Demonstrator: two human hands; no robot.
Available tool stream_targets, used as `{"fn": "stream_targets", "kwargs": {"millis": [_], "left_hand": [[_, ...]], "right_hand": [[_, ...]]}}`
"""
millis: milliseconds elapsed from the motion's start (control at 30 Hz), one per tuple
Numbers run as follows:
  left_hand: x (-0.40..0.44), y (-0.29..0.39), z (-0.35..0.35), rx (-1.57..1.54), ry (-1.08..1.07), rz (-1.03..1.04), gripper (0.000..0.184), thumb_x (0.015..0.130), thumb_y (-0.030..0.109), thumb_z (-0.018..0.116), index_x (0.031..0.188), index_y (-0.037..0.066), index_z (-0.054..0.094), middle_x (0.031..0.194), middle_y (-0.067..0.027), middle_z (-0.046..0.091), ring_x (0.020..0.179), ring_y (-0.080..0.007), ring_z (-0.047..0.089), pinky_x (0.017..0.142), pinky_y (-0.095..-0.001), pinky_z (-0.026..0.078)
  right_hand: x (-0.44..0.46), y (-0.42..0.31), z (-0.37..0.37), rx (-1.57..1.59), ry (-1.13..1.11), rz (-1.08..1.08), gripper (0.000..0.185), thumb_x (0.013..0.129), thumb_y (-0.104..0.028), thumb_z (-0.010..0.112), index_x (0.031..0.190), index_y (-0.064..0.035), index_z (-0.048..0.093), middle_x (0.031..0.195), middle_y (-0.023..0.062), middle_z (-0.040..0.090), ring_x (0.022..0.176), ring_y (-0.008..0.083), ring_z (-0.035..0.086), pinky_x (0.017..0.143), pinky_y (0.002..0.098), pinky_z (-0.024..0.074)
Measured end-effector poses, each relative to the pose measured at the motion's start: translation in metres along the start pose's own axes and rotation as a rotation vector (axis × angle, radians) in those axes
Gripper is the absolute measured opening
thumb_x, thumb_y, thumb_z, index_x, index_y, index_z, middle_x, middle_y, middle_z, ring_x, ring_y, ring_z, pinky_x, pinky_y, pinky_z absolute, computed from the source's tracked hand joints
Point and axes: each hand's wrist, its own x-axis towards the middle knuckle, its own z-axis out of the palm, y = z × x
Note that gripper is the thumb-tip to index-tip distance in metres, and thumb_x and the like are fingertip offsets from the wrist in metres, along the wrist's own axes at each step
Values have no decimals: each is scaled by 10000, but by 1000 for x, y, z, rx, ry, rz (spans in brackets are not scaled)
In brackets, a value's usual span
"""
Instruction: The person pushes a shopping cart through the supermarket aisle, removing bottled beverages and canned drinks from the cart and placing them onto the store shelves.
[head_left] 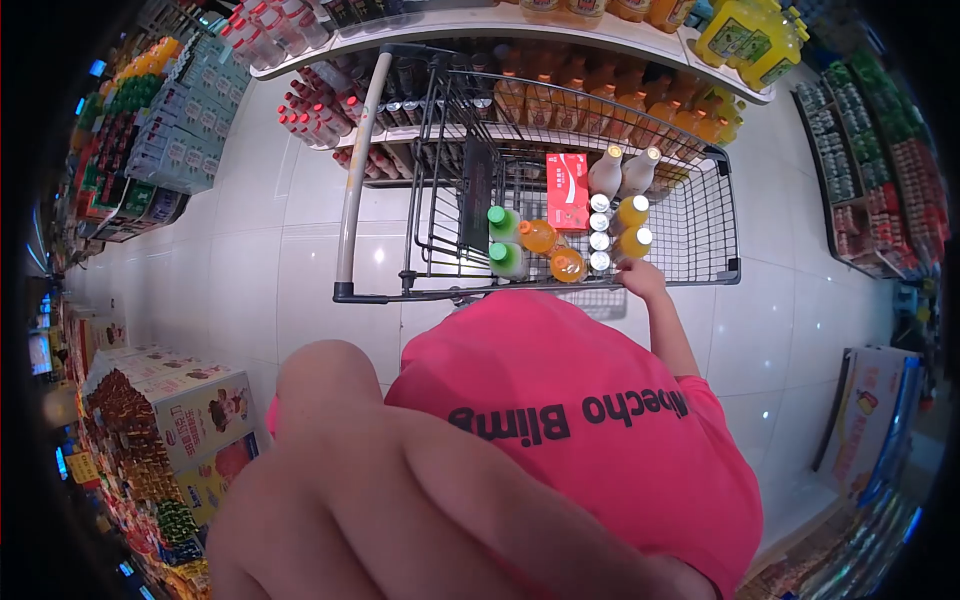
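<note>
A black wire shopping cart (727, 200) stands crosswise in front of me. My right hand (641, 279) is closed at its near rim, close to a yellow drink bottle (633, 243) with a white cap. Large and very near the camera, my left hand (370, 470) has its fingers bent and pressed together; its fingertips and anything in them are hidden. Inside the cart are a red box (568, 190), two white bottles (606, 175), green-capped bottles (503, 222), orange-capped orange drinks (568, 264), and several white-topped containers (600, 240) in a row.
Beyond the cart, a white shelf (520, 25) holds rows of bottled drinks. Stacked cartons (205, 415) stand at lower left, with drink packs (185, 140) further up. On the right are a shelf of cans (850, 150) and a large box (870, 420). The tiled floor (760, 330) is pale and shiny.
</note>
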Motion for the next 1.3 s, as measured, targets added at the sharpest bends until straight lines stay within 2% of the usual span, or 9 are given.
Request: {"fn": "stream_targets", "kwargs": {"millis": [200,233,267,300,400,500,800,867,1300], "left_hand": [[-29,-6,-32,172,-51,104,547,823,402,629,1181,-5,559,994,-178,641,847,-304,649,820,-376,474],[-43,-15,-45,199,2,-71,552,822,407,625,1173,-15,566,994,-188,644,849,-310,652,826,-378,476],[-63,-25,-61,257,5,-432,558,768,267,695,1204,-47,542,1083,-168,631,984,-271,629,882,-345,473],[-85,-54,-58,333,176,-670,507,811,292,626,1207,-15,547,1114,-161,621,1034,-262,600,887,-381,462],[-167,-130,-64,842,186,-1036,340,802,166,645,1119,48,606,1054,-116,635,977,-253,617,839,-341,483],[-208,-166,-68,1041,18,-1066,306,798,199,644,1064,50,623,1029,-119,638,933,-282,615,804,-359,494],[-243,-239,-51,1309,106,-1482,251,818,282,565,865,57,667,845,-134,661,788,-310,646,703,-429,517],[-241,-244,-45,1328,42,-1606,302,838,320,529,842,53,670,817,-149,664,774,-320,648,708,-441,515],[-234,-243,-43,1328,-74,-1640,441,920,372,413,789,53,687,769,-175,657,753,-341,642,713,-457,508]], "right_hand": [[10,-2,-4,49,-111,42,482,639,-332,684,1079,-134,668,986,82,683,955,227,639,836,335,470],[7,-5,-6,48,-92,49,490,621,-328,698,1062,-118,670,976,94,682,947,230,640,826,334,474],[5,-8,-7,51,-97,50,481,624,-326,697,1053,-111,671,975,97,682,946,232,640,823,336,475],[3,-9,-9,51,-103,49,472,627,-323,697,1044,-104,672,974,101,681,945,233,640,820,338,476],[12,-3,-6,38,-137,27,440,636,-319,694,1015,-96,677,965,102,681,936,234,641,804,341,482],[18,2,1,13,-103,-16,397,652,-312,687,987,-100,684,948,99,683,914,238,646,786,344,488],[15,2,0,-48,-69,-83,361,715,-358,600,972,-121,688,962,99,685,924,278,645,810,379,499],[18,3,-1,-37,-129,-115,383,718,-310,534,998,-94,682,1047,153,657,994,310,621,847,412,491],[22,5,1,-11,-94,-250,337,723,-318,574,936,-85,693,931,156,675,890,320,641,795,409,502]]}}
